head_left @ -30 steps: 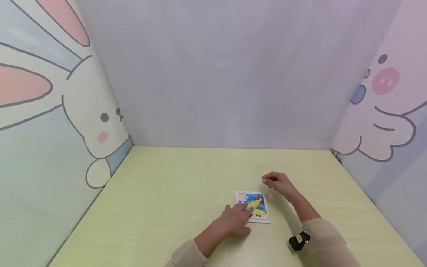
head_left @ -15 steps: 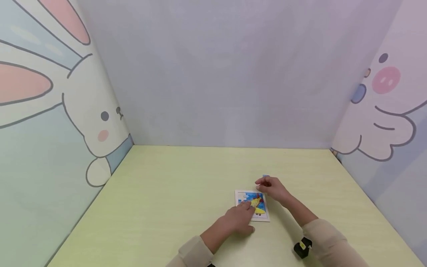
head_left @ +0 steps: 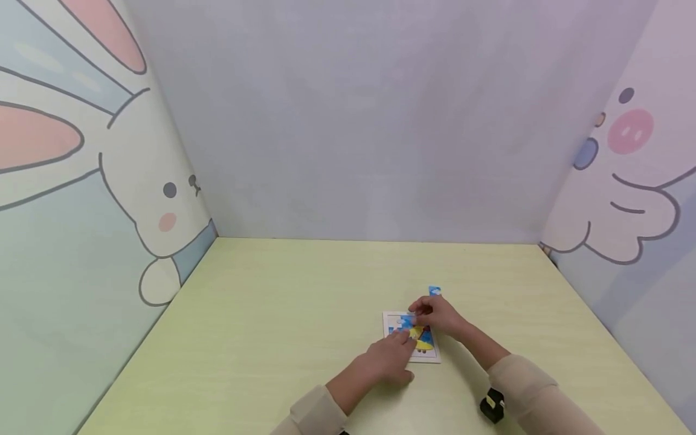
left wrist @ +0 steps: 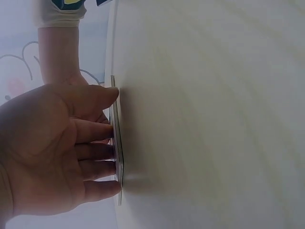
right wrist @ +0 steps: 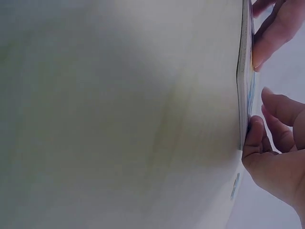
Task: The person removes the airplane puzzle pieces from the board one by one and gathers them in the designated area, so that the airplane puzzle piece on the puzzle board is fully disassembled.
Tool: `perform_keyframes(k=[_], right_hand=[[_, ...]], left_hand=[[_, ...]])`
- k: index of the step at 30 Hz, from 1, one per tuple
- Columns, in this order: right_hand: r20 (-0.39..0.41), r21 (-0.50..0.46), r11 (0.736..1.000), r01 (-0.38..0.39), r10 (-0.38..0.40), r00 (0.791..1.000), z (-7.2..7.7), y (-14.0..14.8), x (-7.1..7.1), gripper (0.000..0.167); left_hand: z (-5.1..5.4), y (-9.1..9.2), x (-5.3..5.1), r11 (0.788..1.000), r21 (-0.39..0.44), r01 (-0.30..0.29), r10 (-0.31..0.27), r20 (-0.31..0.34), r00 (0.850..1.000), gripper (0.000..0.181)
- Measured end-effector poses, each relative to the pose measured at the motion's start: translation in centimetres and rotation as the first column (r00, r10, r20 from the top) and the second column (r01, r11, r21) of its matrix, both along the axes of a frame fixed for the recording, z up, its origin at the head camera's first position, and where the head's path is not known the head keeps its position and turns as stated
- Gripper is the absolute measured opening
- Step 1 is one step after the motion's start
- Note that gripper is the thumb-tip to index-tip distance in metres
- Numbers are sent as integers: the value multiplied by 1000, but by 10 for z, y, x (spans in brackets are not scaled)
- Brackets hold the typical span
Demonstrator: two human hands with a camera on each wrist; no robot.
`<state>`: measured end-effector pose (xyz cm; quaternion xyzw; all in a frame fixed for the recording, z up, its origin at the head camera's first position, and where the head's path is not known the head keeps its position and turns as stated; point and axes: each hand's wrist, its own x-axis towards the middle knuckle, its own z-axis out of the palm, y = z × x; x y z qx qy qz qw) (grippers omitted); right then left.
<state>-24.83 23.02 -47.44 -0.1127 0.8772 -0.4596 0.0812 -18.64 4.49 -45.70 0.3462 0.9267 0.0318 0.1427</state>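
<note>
Head view shows a flat picture puzzle (head_left: 425,342) lying on the pale yellow table (head_left: 293,302), with a yellow plane on blue and some white patches at its upper left. The left hand (head_left: 383,357) reaches over its left part with extended, ungripping fingers resting on the picture, while the thumb lies down by the near edge. The right hand (head_left: 441,315) is at the far right corner, its fingers bent over that part of the puzzle; whether it pinches a piece cannot be told. Right wrist view has some of those bent fingers at the puzzle's edge, with the thumb raised above it. A loose blue and white piece (head_left: 434,290) lies on the table just beyond the right hand. A small black device (head_left: 492,405) sits at the right sleeve (head_left: 522,380).
</note>
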Motion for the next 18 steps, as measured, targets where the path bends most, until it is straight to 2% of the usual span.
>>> perform_keyframes(k=[8, 14, 18], right_hand=[[30, 87, 996, -9, 6, 1000, -1, -5, -5, 12], [66, 100, 995, -2, -4, 998, 2, -9, -7, 11], [65, 94, 995, -34, 28, 997, 2, -8, -7, 10]], left_hand=[[3, 1, 1, 1000, -20, 16, -16, -22, 1000, 66], [5, 1, 1, 999, -45, 28, -30, -53, 998, 65], [4, 2, 1, 998, -54, 31, -34, -57, 998, 67]])
